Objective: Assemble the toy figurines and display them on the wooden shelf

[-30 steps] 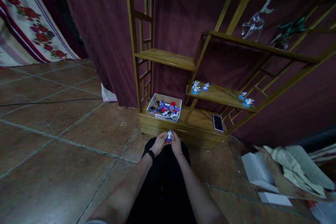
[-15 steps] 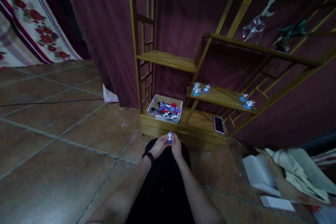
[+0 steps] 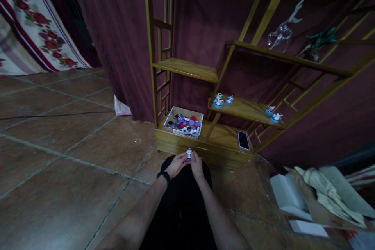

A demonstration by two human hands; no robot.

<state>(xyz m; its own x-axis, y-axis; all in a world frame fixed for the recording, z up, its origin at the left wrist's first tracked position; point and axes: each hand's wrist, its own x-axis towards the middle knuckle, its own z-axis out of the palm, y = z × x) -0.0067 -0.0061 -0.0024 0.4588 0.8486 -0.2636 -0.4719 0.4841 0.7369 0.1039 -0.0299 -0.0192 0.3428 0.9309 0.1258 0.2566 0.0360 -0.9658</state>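
Observation:
A small white-and-purple figurine (image 3: 189, 154) stands upright between my hands, above my knees. My left hand (image 3: 177, 165) grips it from the left, and my right hand (image 3: 197, 165) closes on it from the right; the fingertips of both touch its sides and base. Just beyond, an open cardboard box (image 3: 170, 129) full of loose purple, red, white and black figurine pieces sits on the low wooden cabinet. On the shelf to the right are a purple figurine (image 3: 229, 100) beside a pair of blue-based figurines (image 3: 218, 101), with another blue-based pair (image 3: 275, 117) at the far end.
A phone (image 3: 243, 140) lies on the cabinet top (image 3: 225, 136). Higher up, a clear glass deer (image 3: 281, 33) and a green ornament (image 3: 320, 39) occupy the upper shelf. White boxes (image 3: 288, 195) and cloth (image 3: 328, 195) are on the floor at right. A black cable (image 3: 58, 114) crosses the tiles at left.
Both hands keep their hold on the figurine, almost still. The view has shifted slightly, so the shelf's right side appears a little further left.

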